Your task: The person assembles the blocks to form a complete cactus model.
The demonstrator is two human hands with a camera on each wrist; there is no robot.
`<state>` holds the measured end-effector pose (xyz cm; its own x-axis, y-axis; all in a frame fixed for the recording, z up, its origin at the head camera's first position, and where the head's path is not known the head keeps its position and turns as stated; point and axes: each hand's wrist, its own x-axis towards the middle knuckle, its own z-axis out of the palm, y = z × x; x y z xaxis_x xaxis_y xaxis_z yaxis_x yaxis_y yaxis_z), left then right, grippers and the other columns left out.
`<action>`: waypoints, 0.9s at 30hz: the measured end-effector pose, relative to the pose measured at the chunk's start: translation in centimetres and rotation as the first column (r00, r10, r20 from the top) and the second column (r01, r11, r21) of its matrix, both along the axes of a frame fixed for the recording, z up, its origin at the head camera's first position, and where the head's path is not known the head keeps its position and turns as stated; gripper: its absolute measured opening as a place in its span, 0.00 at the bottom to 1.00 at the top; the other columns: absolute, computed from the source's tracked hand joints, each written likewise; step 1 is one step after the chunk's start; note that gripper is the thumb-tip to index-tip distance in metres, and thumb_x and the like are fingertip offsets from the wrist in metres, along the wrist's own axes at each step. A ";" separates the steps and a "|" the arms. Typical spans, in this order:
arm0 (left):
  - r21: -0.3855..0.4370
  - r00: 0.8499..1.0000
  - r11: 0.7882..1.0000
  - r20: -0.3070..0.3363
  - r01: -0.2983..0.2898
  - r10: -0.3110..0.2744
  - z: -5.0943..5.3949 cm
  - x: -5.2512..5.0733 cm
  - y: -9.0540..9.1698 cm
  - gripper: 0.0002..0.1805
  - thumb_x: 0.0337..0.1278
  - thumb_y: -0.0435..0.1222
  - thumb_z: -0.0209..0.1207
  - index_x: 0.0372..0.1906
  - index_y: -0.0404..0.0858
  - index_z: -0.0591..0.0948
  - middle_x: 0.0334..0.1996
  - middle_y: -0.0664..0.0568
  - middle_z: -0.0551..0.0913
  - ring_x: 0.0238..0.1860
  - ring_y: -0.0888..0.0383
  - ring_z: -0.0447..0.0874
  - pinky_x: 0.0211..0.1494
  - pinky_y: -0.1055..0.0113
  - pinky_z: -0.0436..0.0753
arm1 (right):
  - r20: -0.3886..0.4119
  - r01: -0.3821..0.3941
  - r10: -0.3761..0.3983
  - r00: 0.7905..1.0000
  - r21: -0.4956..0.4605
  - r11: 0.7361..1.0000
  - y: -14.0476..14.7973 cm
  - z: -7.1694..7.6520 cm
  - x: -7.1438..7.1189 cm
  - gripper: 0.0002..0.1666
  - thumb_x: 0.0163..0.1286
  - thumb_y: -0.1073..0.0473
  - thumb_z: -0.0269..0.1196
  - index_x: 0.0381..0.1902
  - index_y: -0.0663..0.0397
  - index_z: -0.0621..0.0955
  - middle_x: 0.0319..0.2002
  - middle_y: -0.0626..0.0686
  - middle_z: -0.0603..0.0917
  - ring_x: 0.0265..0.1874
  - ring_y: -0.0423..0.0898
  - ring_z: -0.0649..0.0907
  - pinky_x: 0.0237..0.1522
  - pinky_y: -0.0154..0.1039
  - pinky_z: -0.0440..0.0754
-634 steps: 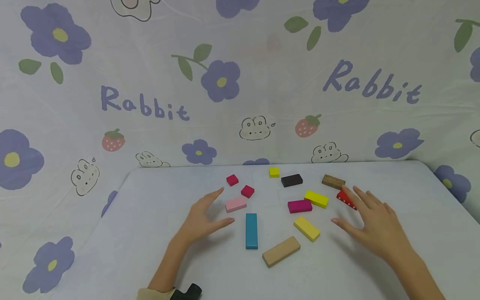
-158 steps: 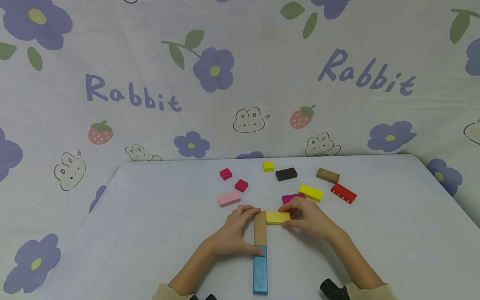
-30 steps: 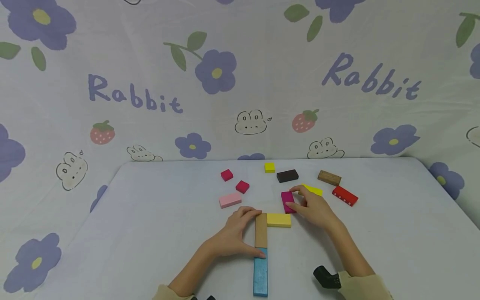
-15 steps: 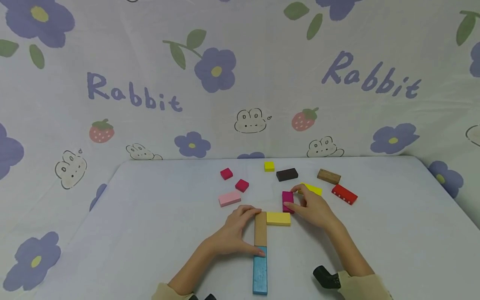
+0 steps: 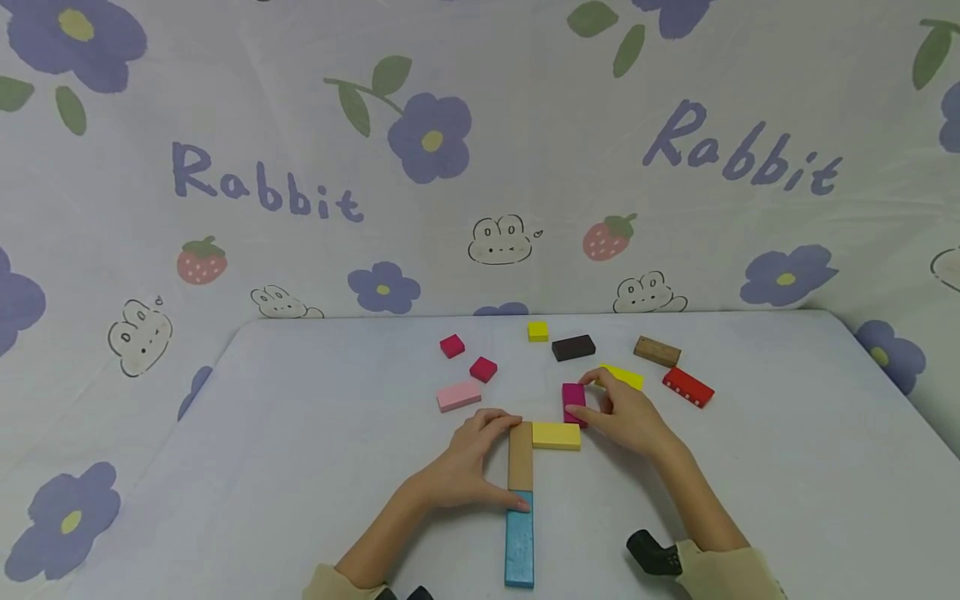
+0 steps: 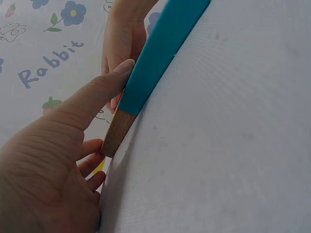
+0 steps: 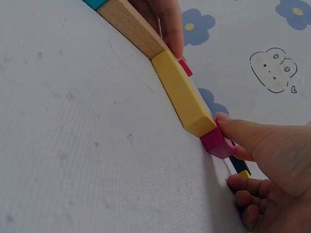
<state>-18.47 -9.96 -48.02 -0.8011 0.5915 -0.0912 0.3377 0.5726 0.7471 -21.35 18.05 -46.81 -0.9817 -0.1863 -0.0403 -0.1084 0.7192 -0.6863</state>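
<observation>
A blue block (image 5: 519, 550) and a light wood block (image 5: 521, 457) lie end to end in the head view. A pale yellow block (image 5: 556, 436) extends to the right from the wood block's far end. My left hand (image 5: 461, 471) lies along the left of this row, its thumb resting on the blue block and a fingertip touching the wood block's far end. Between thumb and fingers, my right hand (image 5: 626, 417) pinches a magenta block (image 5: 573, 402). That block points away from me at the yellow block's right end; the right wrist view shows them touching.
Beyond the row lie a pink block (image 5: 459, 396), two small red blocks (image 5: 483, 369), a yellow cube (image 5: 537, 332) and a black block (image 5: 573, 347). To the right are a brown block (image 5: 657, 351), a dotted red block (image 5: 688, 387) and a partly hidden yellow block (image 5: 626, 377).
The blue and wood blocks went from scattered to aligned, with the pale yellow block set beside them. My right hand let go of yellow, took the magenta block and turned it; lately it shifts only slightly.
</observation>
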 end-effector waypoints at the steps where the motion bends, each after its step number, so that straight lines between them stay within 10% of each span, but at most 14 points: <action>1: 0.001 1.000 1.000 -0.002 0.001 -0.001 0.0 0.0 0.0 0.56 0.45 0.53 0.79 0.80 0.46 0.65 0.76 0.48 0.63 0.76 0.47 0.60 0.77 0.39 0.70 | 0.000 -0.001 0.001 1.000 -0.001 1.000 0.0 0.0 0.0 0.29 0.71 0.50 0.71 0.63 0.54 0.75 0.28 0.52 0.74 0.28 0.46 0.72 0.29 0.35 0.70; 27: 0.010 1.000 1.000 0.002 -0.005 0.005 0.0 0.1 0.1 0.56 0.45 0.53 0.79 0.80 0.45 0.65 0.76 0.48 0.63 0.77 0.47 0.59 0.77 0.39 0.70 | 0.005 -0.003 0.003 1.000 0.000 1.000 -0.1 0.1 0.2 0.30 0.70 0.50 0.71 0.63 0.56 0.75 0.28 0.52 0.75 0.28 0.46 0.73 0.28 0.34 0.73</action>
<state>-18.41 -9.91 -48.03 -0.8037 0.5886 -0.0870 0.3335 0.5668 0.7533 -21.19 17.97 -46.73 -0.9809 -0.1893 -0.0454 -0.1069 0.7187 -0.6871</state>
